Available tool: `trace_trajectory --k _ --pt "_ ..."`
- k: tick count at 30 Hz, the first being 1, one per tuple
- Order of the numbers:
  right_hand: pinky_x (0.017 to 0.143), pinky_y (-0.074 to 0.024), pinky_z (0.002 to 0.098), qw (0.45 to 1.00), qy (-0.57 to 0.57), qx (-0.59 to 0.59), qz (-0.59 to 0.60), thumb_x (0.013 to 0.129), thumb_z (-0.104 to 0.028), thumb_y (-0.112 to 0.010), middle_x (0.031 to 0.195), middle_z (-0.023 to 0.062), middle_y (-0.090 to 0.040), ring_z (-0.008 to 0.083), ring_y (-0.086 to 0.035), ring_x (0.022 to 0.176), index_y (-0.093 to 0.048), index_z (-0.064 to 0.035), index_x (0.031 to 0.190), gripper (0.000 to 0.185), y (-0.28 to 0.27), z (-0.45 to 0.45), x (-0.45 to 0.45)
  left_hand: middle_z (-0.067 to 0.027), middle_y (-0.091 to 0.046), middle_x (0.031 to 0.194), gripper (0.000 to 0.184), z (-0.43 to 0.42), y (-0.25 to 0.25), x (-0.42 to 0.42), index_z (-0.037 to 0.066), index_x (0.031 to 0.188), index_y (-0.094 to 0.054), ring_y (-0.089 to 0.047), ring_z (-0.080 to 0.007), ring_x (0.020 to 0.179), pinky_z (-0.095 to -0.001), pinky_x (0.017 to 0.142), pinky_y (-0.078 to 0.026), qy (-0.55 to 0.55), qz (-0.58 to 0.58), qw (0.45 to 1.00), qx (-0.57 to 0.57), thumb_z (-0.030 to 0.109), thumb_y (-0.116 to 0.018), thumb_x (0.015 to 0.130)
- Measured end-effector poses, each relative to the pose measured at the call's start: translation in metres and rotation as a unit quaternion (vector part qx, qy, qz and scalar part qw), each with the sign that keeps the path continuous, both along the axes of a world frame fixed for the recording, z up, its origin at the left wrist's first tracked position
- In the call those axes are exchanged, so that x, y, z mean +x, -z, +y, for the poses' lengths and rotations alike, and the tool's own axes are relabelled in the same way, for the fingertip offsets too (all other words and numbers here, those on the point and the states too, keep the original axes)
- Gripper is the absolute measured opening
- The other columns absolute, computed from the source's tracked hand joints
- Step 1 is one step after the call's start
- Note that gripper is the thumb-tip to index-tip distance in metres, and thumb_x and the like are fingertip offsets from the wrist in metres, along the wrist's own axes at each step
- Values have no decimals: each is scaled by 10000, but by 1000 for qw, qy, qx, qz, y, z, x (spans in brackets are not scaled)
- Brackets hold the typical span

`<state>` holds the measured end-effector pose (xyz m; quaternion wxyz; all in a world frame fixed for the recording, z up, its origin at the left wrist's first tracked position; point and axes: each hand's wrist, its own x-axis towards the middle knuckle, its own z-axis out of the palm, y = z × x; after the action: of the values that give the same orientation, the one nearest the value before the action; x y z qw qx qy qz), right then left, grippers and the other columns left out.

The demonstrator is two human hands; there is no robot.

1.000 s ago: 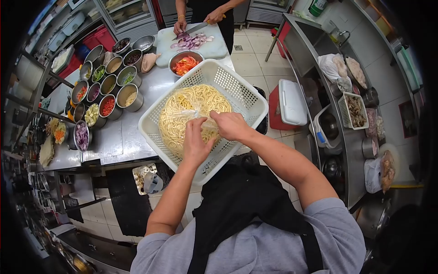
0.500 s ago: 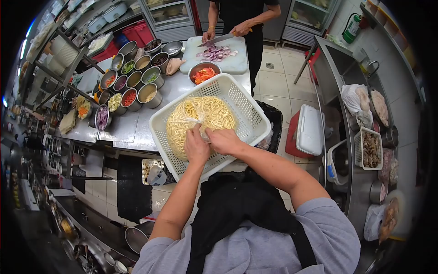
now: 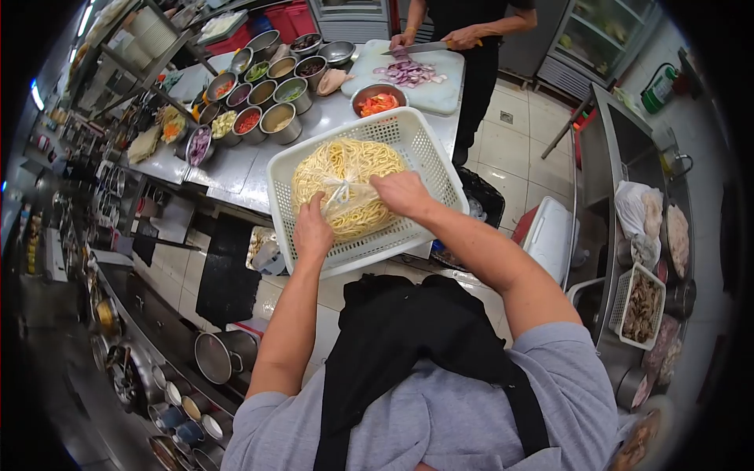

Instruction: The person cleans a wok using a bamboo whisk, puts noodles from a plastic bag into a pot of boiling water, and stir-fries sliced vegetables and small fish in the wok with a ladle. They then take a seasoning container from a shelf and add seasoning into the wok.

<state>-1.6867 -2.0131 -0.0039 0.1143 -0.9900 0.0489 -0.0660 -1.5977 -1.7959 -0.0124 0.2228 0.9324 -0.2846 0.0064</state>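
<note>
A clear plastic bag of yellow noodles (image 3: 357, 161), with a white knot at its middle, lies in a white perforated basket (image 3: 428, 141) at the steel table's near edge. My left hand (image 3: 313, 228) touches the lower left side of the bag, its fingers apart. At the right of the knot, my right hand (image 3: 402, 192) is closed on the bag's plastic. Just beyond the basket stands a metal bowl of sliced tomato (image 3: 378, 104).
Metal containers of chopped ingredients (image 3: 248, 122) stand at the left of the table. A co-worker's hand holds a knife (image 3: 420, 48) over chopped onion (image 3: 412, 73) on a white board (image 3: 444, 96). Right: a white-lidded cooler (image 3: 548, 238) and a steel counter with food.
The view has swung, shifting the surroundings. My hands were together at the bag's tied middle half a second ago; now they are apart, and the knot shows between them.
</note>
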Motion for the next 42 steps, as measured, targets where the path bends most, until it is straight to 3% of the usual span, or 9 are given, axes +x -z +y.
trace_trajectory --k 8,15,20,23,26,28,32,36,42 --pt "604 -541 466 989 -54 -107 -87 815 -156 -525 789 120 -706 310 -700 746 -685 -103 771 174 -33 -65 46 -187 -643 723 467 -12 -22 15 141 1231 -581 -639 -393 707 -462 698 -500 33 56 996 -68 -61 -516 815" --pt "592 -535 445 977 -61 -164 -120 797 -145 -564 803 88 -716 287 -715 757 -731 -113 775 171 -99 -60 109 -127 -651 772 465 -18 -46 49 110 1301 -536 -670 -250 748 -387 727 -515 33 224 952 -207 2 -581 851" --pt "608 -541 447 977 -102 -143 -119 793 -148 -575 833 84 -712 293 -718 766 -726 -106 765 159 -107 -20 111 -164 -665 1009 702 -11 -50 69 39 1443 -363 -668 -283 925 -421 834 -513 108 250 956 -108 25 -657 806" --pt "656 -550 415 985 -109 -118 -66 765 -160 -604 843 100 -706 285 -714 795 -716 -94 782 131 -124 7 94 -195 -660 1043 587 -54 -57 50 8 1339 -485 -651 -339 949 -465 915 -470 216 -98 955 -180 37 -675 784" --pt "664 -545 416 992 -97 -55 -65 783 -182 -614 838 124 -697 315 -703 806 -682 -68 893 172 -136 13 69 -201 -674 1020 398 -96 -17 63 22 1155 -622 -647 -364 942 -472 927 -443 300 25 932 -201 59 -683 763" --pt "689 -539 431 997 -36 37 -63 802 -226 -636 856 141 -694 331 -696 836 -643 -69 973 232 -135 -1 42 -193 -697 959 241 -110 -13 74 42 979 -677 -658 -352 929 -453 859 -457 315 8 949 14 67 -674 740" --pt "744 -516 448 944 176 279 2 876 -362 -679 951 180 -673 346 -671 878 -530 -60 1136 425 -94 -42 -25 -211 -702 872 234 -121 -21 71 79 1009 -670 -685 -367 834 -487 785 -489 336 15 939 78 114 -612 784" --pt "810 -526 473 949 208 215 97 823 -428 -725 1033 219 -677 371 -677 948 -538 -15 1145 556 -21 -6 -17 -229 -696 869 264 -134 -21 57 78 1055 -658 -680 -406 848 -515 790 -506 293 46 951 89 127 -581 807" --pt "696 -563 472 972 221 77 -2 843 -199 -601 834 196 -713 364 -709 772 -695 -19 855 203 36 -7 16 -266 -679 965 262 -131 8 89 48 1085 -640 -654 -441 919 -508 809 -513 253 93 962 -33 117 -527 859"
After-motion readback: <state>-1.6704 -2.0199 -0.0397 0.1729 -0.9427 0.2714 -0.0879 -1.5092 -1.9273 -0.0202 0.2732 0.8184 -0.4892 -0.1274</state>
